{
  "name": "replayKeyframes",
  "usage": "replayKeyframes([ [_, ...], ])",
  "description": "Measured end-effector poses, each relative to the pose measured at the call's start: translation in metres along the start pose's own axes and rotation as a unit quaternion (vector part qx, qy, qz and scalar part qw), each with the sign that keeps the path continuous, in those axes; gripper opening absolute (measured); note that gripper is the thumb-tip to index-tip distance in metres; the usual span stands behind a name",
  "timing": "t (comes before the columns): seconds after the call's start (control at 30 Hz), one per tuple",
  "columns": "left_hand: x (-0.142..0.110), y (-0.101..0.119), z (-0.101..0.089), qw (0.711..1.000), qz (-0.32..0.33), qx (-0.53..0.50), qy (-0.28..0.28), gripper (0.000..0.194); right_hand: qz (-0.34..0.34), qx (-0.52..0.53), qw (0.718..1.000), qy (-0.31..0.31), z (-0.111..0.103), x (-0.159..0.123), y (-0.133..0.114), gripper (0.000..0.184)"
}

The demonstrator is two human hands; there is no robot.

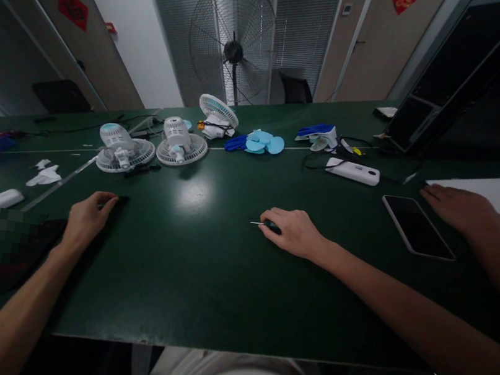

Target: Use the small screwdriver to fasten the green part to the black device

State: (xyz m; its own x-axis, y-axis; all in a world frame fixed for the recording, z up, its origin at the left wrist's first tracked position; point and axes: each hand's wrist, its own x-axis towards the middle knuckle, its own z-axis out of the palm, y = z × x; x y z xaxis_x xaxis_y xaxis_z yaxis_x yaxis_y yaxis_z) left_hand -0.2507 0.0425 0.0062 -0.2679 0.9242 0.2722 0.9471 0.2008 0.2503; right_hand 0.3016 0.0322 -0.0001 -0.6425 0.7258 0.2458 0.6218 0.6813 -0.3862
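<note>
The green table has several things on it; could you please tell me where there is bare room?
The widest bare patch lies between the left hand and the right hand, down to the table edge. A smaller one lies between the right hand and the phone. The far side is crowded with fans, blue blades and gloves.
</note>
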Motion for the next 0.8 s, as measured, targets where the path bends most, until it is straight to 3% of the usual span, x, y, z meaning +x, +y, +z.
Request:
replayKeyframes([
  [0.47, -0.003, 0.015, 0.006, 0.999, -0.029, 0.028, 0.019, 0.040, 0.003, -0.014, 1.000, -0.001, 0.001, 0.001, 0.000, 0.029],
  [0.8, -0.006, 0.028, 0.003, 0.998, -0.048, -0.017, 0.049, 0.037, 0.001, -0.011, 1.000, 0.002, 0.003, 0.001, 0.002, 0.028],
])
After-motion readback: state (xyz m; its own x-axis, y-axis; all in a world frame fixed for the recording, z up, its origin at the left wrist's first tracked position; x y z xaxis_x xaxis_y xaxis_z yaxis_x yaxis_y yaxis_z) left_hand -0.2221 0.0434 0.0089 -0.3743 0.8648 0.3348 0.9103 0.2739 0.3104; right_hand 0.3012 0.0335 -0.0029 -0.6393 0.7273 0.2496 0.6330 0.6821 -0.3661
